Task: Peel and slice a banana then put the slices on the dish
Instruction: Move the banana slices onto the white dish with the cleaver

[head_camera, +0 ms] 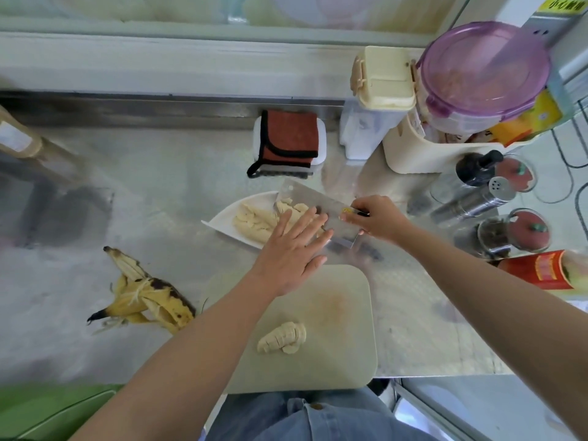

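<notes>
right hand (378, 219) gripping the cleaver (305, 196) over the dish (222, 219) just past the cutting board (343, 313), left hand (291, 253) flat with straight fingers on the blade, banana slices (251, 222) piled on the dish, sliced chunk (282, 338) on the board, peel (146, 297) left of it

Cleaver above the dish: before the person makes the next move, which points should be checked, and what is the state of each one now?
1. Grip: the right hand curls round the handle of the cleaver: ok.
2. Blade is over the dish: ok.
3. The left hand is flat, fingers straight against the blade: ok. Clear of the cutting edge: cannot tell.
4. All slices on the dish: not ok; a sliced piece lies on the cutting board.
5. The peel is off the board: ok, it lies on the counter.
</notes>
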The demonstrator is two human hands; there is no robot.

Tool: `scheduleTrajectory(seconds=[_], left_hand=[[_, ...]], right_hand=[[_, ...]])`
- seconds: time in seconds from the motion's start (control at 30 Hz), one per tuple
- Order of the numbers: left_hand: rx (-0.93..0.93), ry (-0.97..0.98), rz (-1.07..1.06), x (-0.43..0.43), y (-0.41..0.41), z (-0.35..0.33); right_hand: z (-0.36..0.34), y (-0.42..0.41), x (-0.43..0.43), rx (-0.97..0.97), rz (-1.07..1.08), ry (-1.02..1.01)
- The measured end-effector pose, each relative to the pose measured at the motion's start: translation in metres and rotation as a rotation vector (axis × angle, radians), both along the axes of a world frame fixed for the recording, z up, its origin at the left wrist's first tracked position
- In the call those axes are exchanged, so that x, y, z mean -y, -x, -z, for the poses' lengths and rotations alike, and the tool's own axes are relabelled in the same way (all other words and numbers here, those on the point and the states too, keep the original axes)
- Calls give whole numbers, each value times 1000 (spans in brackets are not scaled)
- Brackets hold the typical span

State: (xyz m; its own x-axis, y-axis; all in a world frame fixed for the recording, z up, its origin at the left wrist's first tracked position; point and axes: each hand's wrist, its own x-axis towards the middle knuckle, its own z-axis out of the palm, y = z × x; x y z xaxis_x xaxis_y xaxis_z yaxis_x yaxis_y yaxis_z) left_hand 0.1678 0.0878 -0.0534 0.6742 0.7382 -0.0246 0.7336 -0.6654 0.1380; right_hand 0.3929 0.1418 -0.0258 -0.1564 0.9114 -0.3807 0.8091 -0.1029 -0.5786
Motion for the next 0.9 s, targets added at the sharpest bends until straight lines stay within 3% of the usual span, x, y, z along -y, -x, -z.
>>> scheduleTrajectory(seconds=[0.57,0.9], left_hand=[[-97,62,-54,-4,6,-5],[117,-19,-121,-11,0,-16]], right_hand=[[-4,-39,14,-37,102,-31],[-5,-41,24,-1,93,-67]])
